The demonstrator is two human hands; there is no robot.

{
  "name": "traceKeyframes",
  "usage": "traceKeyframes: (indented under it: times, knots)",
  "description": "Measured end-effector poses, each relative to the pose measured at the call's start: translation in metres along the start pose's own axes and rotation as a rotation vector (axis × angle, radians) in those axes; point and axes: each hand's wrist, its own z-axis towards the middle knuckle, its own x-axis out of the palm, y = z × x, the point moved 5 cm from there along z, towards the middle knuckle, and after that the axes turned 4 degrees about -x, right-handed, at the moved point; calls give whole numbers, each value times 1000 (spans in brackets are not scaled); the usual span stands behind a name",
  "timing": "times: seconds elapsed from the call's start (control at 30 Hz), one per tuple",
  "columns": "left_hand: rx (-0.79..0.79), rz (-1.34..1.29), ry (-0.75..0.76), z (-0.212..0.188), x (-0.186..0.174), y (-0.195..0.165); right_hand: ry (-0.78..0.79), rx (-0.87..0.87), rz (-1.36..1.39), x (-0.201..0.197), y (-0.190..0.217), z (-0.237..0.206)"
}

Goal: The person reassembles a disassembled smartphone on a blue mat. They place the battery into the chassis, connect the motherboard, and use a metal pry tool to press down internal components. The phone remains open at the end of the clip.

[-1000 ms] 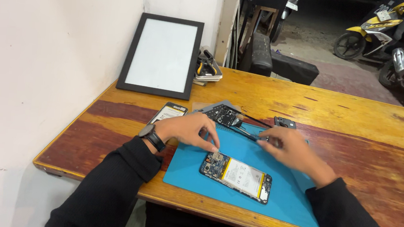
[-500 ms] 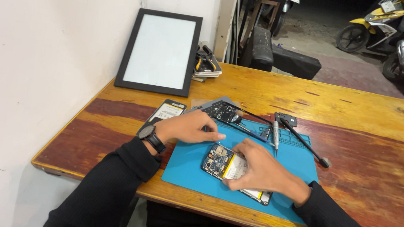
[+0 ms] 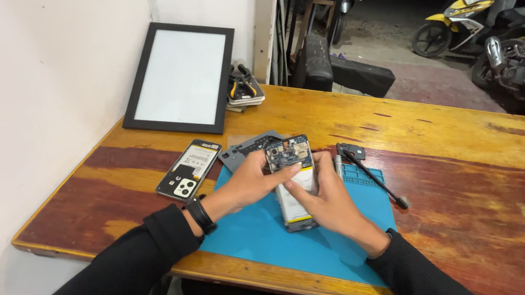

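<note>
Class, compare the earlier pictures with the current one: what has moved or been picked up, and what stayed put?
The opened phone went from lying on the blue mat to being lifted and held by both the left hand and the right hand. The back cover, framed panel and black tool stayed in place.

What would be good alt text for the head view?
Both hands, left hand and right hand, hold an opened phone above a blue mat on a wooden table. A back cover lies to the left, a framed panel leans on the wall.
</note>
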Motion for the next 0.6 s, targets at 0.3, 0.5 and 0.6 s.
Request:
traceKeyframes:
  times: [0.3, 0.5, 0.6]
  knots:
    - [224, 92, -56, -14, -10, -21, 93, 257, 315, -14, -21, -2]
    - [274, 175, -132, -17, -7, -26, 108, 229, 316, -13, -20, -2]
    - [305, 182, -151, -20, -5, -29, 86, 241, 301, -12, -17, -3]
